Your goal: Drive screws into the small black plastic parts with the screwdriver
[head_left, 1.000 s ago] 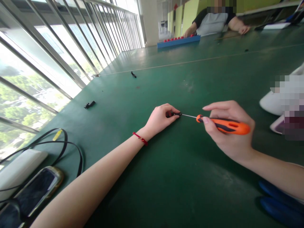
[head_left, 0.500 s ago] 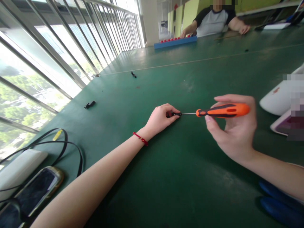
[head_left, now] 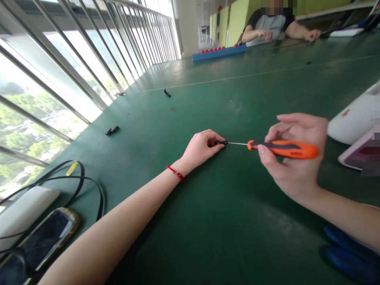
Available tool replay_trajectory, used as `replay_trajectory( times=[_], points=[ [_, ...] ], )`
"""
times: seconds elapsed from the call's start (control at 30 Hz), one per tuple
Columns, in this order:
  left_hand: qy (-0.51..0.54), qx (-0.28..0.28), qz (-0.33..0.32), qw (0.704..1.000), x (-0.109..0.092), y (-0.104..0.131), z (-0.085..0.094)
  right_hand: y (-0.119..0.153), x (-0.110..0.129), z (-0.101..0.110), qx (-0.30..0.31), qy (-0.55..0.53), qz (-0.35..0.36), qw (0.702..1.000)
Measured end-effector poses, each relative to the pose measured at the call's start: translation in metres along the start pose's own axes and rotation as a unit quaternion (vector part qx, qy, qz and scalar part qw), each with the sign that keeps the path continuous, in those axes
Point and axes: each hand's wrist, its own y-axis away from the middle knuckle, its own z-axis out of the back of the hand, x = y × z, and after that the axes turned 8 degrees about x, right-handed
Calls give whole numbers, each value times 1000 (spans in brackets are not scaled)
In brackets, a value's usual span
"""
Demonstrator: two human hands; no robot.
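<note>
Near the middle of the green table [head_left: 184, 206], my left hand [head_left: 203, 147] pinches a small black part [head_left: 221, 142] between thumb and fingers, down at the tabletop. An orange and black screwdriver [head_left: 292, 149] lies nearly level, its thin shaft pointing left, with the tip at the black part's right end. My right hand [head_left: 297, 158] has its thumb and fingers around the screwdriver's handle. A red string bracelet is on my left wrist.
Two small black pieces [head_left: 113, 131] [head_left: 167, 93] lie to the left and farther back. A phone [head_left: 44, 237], white box [head_left: 26, 213] and black cable are at lower left. White objects [head_left: 353, 118] stand at right. Across the table, a person sits by a blue rack [head_left: 219, 53].
My right hand and the screwdriver handle have shifted slightly right, and the handle has turned and dipped. My left hand has stayed put. The other person's hand has left the blue rack.
</note>
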Motion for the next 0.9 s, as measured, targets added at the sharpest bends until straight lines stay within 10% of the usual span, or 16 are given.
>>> replay_trajectory(
  times=[0.7,0.9],
  points=[
    [1,-2,-8,1000,2,0,-1,3,6,4,84,94,-28,992],
    [2,-4,-8,1000,2,0,-1,2,0,0,7,21,-4,1000]
  ],
)
